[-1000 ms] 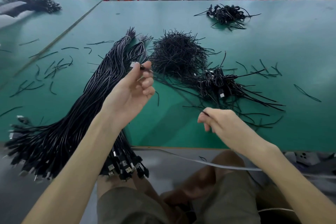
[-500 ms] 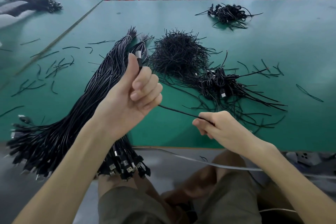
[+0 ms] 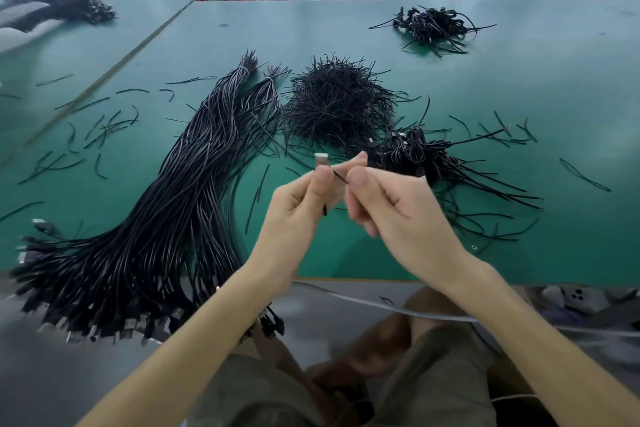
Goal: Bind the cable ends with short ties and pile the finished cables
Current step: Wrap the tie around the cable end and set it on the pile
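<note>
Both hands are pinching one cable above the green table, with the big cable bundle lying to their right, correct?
No. The head view shows the big cable bundle to their left, not right. The left hand and right hand do pinch one cable above the green table.

Both the left hand (image 3: 298, 215) and the right hand (image 3: 401, 218) are covering most of the cable (image 3: 321, 160) they are pinching; the bundle's (image 3: 166, 218) plugs, overhanging the bench's (image 3: 554, 107) near edge, are blurring together.

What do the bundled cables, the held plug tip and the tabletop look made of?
Bundled cables: black plastic or rubber sheath, semi-glossy, with light streaks.
Plug tip: probably bare metal, pale grey.
Tabletop: green mat, likely rubber or vinyl, dull sheen.
</note>
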`<state>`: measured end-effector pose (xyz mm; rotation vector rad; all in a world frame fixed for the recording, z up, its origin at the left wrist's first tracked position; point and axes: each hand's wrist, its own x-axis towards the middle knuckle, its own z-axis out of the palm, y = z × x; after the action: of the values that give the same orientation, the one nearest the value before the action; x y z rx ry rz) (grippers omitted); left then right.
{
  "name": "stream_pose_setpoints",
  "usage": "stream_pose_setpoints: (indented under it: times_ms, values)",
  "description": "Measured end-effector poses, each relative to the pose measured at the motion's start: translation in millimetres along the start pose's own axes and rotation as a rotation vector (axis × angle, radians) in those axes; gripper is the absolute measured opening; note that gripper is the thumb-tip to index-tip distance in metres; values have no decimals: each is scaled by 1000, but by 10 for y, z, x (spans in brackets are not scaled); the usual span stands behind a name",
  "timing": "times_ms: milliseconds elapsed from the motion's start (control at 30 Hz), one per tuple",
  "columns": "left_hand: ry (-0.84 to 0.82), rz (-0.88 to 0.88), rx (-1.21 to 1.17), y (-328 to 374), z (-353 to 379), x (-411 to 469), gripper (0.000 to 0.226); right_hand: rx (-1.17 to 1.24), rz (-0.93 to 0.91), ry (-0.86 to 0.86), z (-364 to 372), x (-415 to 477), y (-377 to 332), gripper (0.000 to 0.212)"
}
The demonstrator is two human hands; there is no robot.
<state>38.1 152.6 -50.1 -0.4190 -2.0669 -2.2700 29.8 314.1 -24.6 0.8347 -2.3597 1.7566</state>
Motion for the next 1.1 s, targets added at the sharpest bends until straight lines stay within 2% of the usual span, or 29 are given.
stream_pose_setpoints:
  times_ms: [33,100,200,267,333,400,433,500,567,633,700,733,833,867,933,1100]
  values:
    - [2,-45,-167,15,40,4,54,-26,-10,-4,70,-19,-15,46]
    - [30,-122,-335,83,122,24,58,-182,-43,-1,201,-36,-21,45]
    - [184,-154,-552,213,74,105,53,-520,-130,-46,294,-42,42,49]
    - [260,-130,-723,356,-114,136,45,-588,-120,-113,289,-73,135,54]
    - [216,-144,-889,483,-272,137,45,-611,-82,-147,235,-86,251,53]
    - [55,-178,-768,545,-357,85,49,-773,-111,-162,143,-33,391,52]
    - [-40,-180,-597,549,-371,42,50,-841,-119,-167,88,23,466,50]
    - [-169,-134,-59,480,-388,-15,52,-917,-90,-157,-13,157,552,41]
    - [-183,-109,418,346,-395,-24,54,-937,-43,-102,-88,244,552,33]
    - [-74,-122,582,198,-412,-20,53,-886,-23,-36,-110,252,478,35]
    - [38,-110,600,70,-387,5,43,-692,-1,-38,-61,220,364,41]
    - [97,-103,533,16,-363,26,39,-597,-5,-55,3,195,292,44]
    - [214,-145,31,0,-252,68,42,-464,-12,-118,222,104,142,32]
    - [203,-150,-82,17,-211,61,46,-462,-21,-146,292,75,119,29]
    - [142,-131,-135,50,-153,40,50,-447,-71,-136,372,36,111,28]
    - [-33,-186,-9,175,-214,74,56,-332,-168,30,336,-2,21,37]
